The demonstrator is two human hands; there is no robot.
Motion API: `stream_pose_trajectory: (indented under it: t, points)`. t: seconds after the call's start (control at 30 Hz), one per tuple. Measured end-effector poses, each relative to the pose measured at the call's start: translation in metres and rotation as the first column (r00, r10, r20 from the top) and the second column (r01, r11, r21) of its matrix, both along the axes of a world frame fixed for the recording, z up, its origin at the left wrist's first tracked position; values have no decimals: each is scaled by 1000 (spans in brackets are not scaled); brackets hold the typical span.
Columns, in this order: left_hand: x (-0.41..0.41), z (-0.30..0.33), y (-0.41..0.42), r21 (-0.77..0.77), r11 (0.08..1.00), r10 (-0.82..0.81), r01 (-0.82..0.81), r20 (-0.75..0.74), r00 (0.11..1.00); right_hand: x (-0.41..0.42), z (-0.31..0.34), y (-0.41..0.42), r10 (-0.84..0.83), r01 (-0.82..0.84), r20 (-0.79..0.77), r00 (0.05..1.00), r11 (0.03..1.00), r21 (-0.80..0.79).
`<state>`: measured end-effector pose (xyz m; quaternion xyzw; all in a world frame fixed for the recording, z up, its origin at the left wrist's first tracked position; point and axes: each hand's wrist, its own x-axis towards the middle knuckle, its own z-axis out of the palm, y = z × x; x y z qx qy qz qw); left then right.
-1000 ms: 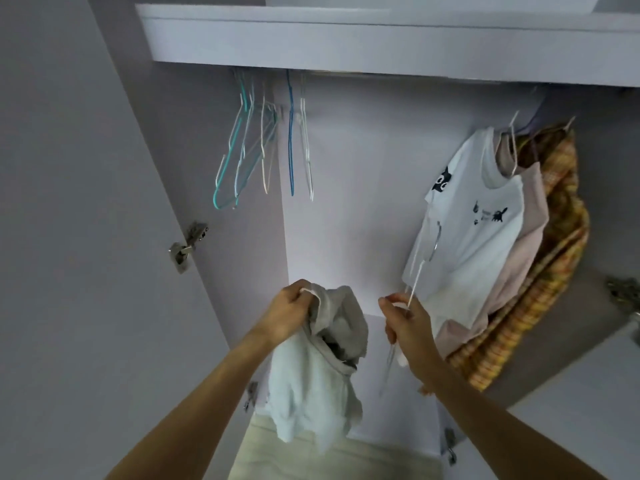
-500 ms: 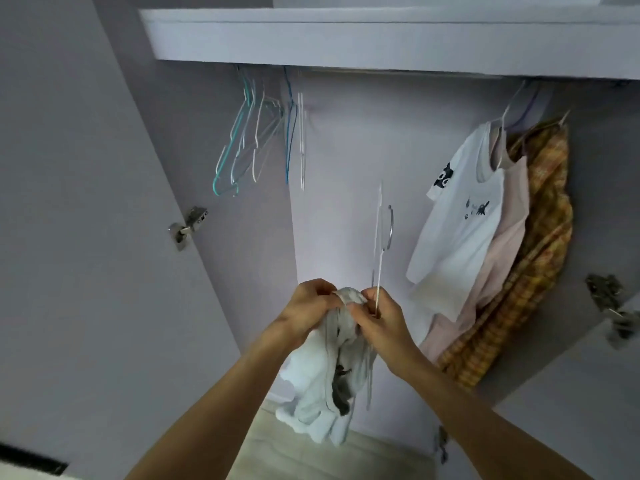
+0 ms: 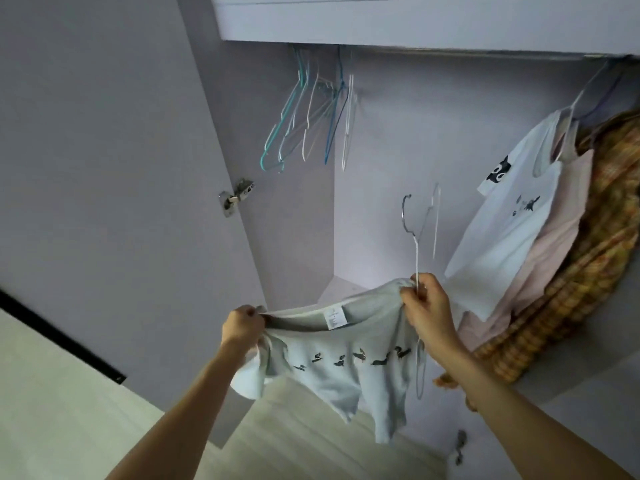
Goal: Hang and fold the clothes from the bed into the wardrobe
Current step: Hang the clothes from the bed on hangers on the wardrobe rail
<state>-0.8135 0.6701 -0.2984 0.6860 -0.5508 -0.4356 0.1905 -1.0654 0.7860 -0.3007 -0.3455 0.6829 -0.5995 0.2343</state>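
Pale blue T-shirt (image 3: pixel 346 372) stretched open at the neck, in front of the open wardrobe (image 3: pixel 381 202).
Left hand (image 3: pixel 242 329) fingers clench one side of the neckline; right hand (image 3: pixel 427 306) grips the other side together with a white wire hanger (image 3: pixel 417 244) (hook upward); empty hangers (image 3: pixel 308 116) hang upper left, hung shirts (image 3: pixel 540 216) at right.

Both bare forearms reach up and away from the near edge, hands well apart. The left hand (image 3: pixel 242 325) is curled in a fist, gripping. The right hand (image 3: pixel 427 304), higher and farther right, pinches with curled fingers.
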Motion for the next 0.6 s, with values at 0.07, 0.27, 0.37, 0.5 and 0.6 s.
stream_pose_trajectory:
  t: [0.07, 0.27, 0.37, 0.5, 0.6]
  points:
    - [-13, 17, -1, 41, 999, -6, 13, -170, 985, 5, -4, 5, 16, -16, 45, 999, 1000, 6]
    - [-40, 56, -15, -209, 933, -274, 292, 114, 955, 17, 14, 13, -16, 22, 44, 999, 987, -157]
    - [-46, 69, -13, -292, 865, -228, 408, 497, 838, 18, 23, -5, -65, 75, 78, 995, 987, -139]
    - [-47, 74, -15, -260, 829, -262, 496, 602, 754, 20, 24, -25, -139, 133, 172, 975, 990, 47]
    - [-40, 78, -21, -173, 884, -325, 435, 442, 836, 34, 20, -26, -195, 191, 100, 976, 981, 46]
